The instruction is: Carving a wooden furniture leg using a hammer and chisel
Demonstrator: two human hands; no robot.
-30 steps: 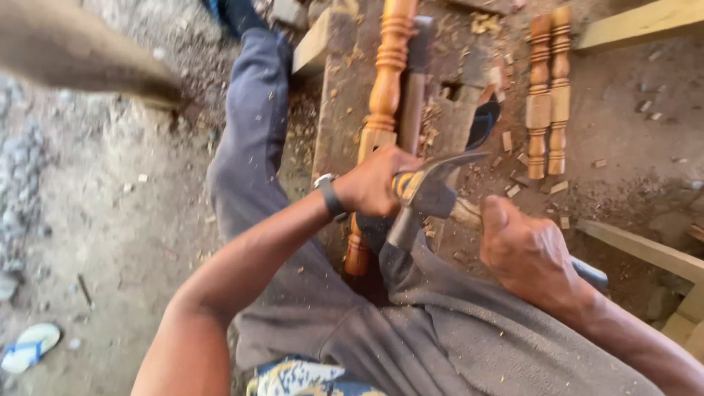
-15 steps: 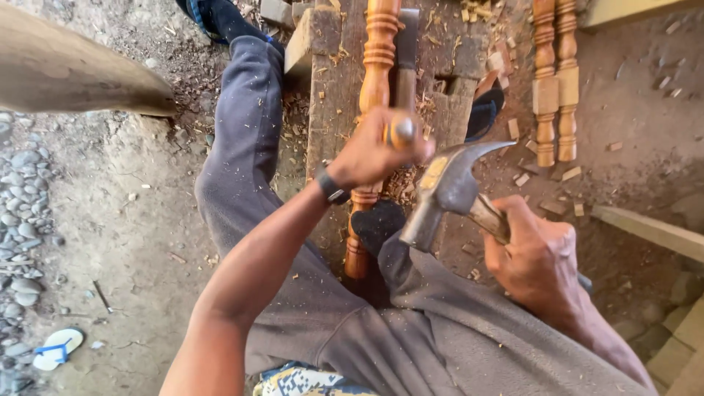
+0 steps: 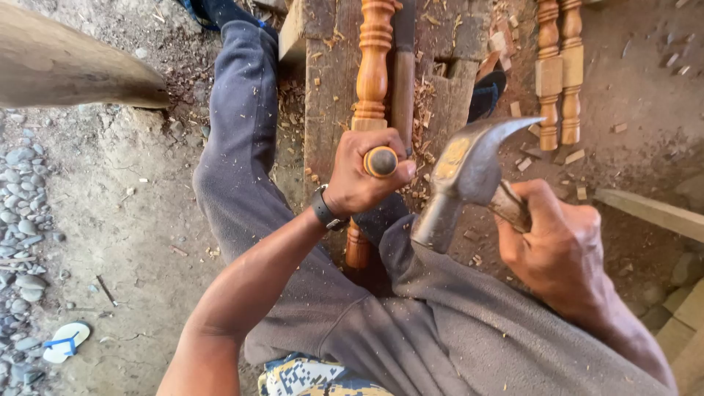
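Chisel (image 3: 381,160) is being gripped in left hand (image 3: 363,176) over turned spindle (image 3: 372,66); claw hammer (image 3: 466,180), clenched in right hand (image 3: 557,249), is being raised; carving judged unfinished.

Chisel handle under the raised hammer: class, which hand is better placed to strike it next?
Probably the right hand: it grips the claw hammer raised beside the chisel handle, while the left hand is wrapped around that handle.

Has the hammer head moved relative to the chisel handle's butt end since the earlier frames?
Yes. The hammer head, earlier down at the chisel handle in the left hand, now sits raised to its right, apart from it, gripped by the right hand.
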